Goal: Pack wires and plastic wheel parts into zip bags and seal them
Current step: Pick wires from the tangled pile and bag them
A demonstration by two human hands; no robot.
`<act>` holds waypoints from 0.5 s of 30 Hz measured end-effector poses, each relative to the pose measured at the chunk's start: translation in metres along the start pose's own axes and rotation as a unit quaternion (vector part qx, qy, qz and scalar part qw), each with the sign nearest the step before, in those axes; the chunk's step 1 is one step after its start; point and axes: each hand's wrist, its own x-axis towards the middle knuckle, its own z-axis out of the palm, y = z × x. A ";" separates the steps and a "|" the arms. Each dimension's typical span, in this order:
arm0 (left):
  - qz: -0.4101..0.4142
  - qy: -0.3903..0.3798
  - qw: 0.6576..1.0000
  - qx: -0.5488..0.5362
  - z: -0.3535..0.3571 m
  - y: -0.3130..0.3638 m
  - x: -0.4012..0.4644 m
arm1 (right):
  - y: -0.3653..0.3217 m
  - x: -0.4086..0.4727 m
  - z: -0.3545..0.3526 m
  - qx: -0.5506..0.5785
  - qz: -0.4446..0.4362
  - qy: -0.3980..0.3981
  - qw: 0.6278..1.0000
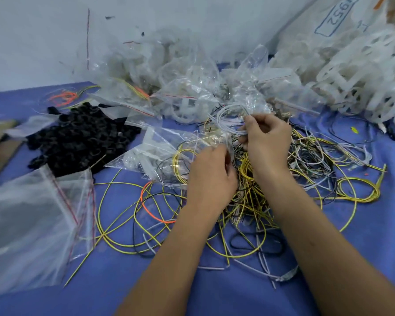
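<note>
Head view: your blue counter (214, 293) fills the scene, backed by a pale wall. At far right a white sack (342, 26) leans above a heap of white wheel parts (360, 83). Along the far middle lies a mound of filled bags (180, 71). At near left sits a stack of empty zip bags (30, 226) with red seal lines, and beyond it a pile of black parts (82, 137). Loose wires (249, 201), mostly yellow with some black, white and one orange loop, sprawl across the middle and right, under and around your forearms.

Between the black pile and your hands lies one clear bag (160, 153), partly filled, with white parts and a yellow coil showing through it. Your left hand (211, 172) grips that bag's right edge, fingers curled into the plastic. Your right hand (268, 142), just beside and a little farther, pinches a coiled white wire (228, 115) held above the bag's edge. The two hands are close together, not touching.
</note>
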 end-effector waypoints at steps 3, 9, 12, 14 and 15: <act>0.012 -0.001 1.000 -0.016 0.000 -0.003 0.001 | 0.002 0.001 0.000 -0.012 0.002 0.002 1.000; 0.057 0.034 0.997 -0.047 0.004 0.016 -0.005 | 0.005 0.005 -0.003 -0.047 0.000 0.001 0.999; 0.071 0.041 0.993 -0.084 0.013 0.029 -0.010 | 0.007 0.010 -0.006 -0.058 0.003 0.011 0.998; 0.067 0.043 0.992 -0.102 0.016 0.029 -0.010 | 0.009 0.012 -0.010 -0.042 0.018 0.017 0.999; 0.066 0.044 0.991 -0.109 0.016 0.028 -0.009 | 0.010 0.012 -0.011 -0.034 0.024 0.020 0.999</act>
